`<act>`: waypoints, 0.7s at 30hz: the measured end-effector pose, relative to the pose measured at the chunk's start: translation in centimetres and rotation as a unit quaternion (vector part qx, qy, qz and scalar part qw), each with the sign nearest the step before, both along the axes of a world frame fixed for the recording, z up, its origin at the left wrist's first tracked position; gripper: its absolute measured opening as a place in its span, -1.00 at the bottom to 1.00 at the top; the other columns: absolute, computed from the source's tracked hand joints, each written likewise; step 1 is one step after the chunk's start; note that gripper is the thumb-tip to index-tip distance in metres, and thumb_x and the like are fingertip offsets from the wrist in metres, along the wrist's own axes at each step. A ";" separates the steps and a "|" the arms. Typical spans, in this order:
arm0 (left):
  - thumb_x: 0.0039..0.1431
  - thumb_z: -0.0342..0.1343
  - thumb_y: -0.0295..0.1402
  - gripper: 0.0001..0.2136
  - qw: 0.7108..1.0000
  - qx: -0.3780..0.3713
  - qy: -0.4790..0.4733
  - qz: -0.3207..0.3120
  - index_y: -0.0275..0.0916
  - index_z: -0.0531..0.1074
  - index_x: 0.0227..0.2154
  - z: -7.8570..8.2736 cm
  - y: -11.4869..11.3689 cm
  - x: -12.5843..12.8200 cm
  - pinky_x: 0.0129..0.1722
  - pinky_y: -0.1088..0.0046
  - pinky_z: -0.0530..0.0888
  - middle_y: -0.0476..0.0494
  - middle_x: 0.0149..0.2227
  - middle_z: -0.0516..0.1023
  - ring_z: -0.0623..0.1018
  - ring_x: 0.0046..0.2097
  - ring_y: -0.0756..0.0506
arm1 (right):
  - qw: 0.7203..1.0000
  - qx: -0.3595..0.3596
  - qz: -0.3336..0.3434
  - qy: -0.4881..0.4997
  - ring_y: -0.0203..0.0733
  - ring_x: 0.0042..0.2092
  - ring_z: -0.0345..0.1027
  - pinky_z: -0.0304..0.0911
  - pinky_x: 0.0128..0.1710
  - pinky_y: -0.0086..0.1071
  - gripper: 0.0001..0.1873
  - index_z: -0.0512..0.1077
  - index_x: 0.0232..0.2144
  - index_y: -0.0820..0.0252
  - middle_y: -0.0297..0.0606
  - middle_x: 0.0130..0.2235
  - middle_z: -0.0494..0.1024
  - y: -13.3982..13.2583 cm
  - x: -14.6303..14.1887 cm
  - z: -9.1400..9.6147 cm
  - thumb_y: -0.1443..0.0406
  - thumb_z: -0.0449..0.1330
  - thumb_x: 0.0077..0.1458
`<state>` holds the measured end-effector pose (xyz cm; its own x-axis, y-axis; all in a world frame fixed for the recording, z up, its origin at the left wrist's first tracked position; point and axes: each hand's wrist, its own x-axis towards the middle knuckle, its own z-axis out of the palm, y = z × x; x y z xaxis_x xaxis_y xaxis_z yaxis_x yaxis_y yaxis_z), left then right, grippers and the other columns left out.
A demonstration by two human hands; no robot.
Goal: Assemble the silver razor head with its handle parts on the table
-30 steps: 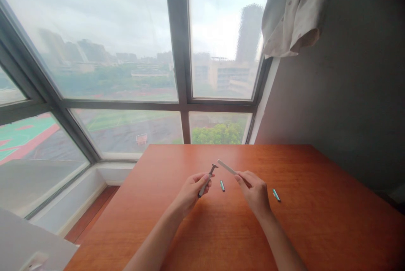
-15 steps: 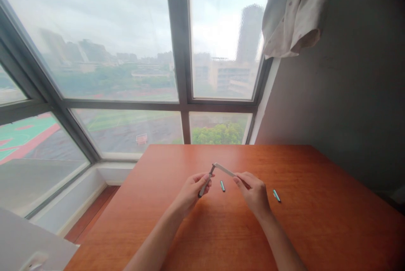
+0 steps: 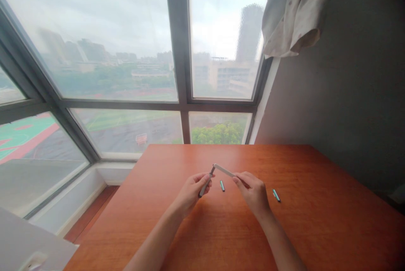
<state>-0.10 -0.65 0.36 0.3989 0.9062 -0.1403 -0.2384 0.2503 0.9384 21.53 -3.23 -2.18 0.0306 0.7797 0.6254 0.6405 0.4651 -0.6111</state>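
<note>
My left hand is closed around a slim, pen-like grey stick with a dark lower end and a narrower dark section toward its top. Between the thumb and fingers of my right hand is a thin pale stick, slanting up to the left. The upper ends of both sticks meet, or nearly so, above the table; contact is too small to make out. Below them, between my hands, lies a small teal-and-dark piece like a pen cap. A similar teal piece lies right of my right hand.
The reddish-brown wooden table stretches under both arms. Behind it stand large windows with a grey frame. A pale spotted cloth hangs at the upper right, before a dark grey wall.
The pale stick in my right hand has shifted very slightly. Both hands keep their grip, and the teal pieces stay where they were.
</note>
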 end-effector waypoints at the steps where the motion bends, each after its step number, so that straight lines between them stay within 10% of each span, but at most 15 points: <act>1: -0.03 0.24 -0.06 -0.56 1.000 0.000 0.000 0.000 -0.37 0.54 -0.23 0.0 0.0 0.0 -0.46 0.52 0.20 -0.08 -0.48 0.40 0.30 -0.48 0.05 | 1.000 0.000 -0.009 0.008 -0.21 -0.36 0.42 0.30 -0.33 -0.42 -0.73 0.53 -0.33 0.18 -0.20 -0.37 0.55 0.0 0.0 0.0 0.18 0.08 0.19; 21: -0.04 0.25 -0.06 -0.55 1.000 0.007 0.019 -0.001 -0.36 0.55 -0.24 -0.2 0.0 -0.1 -0.45 0.52 0.20 -0.09 -0.48 0.40 0.30 -0.48 0.04 | 0.999 -0.005 -0.025 0.019 -0.18 -0.35 0.43 0.31 -0.33 -0.40 -0.71 0.53 -0.33 0.18 -0.19 -0.37 0.56 0.0 0.0 0.1 0.16 0.08 0.19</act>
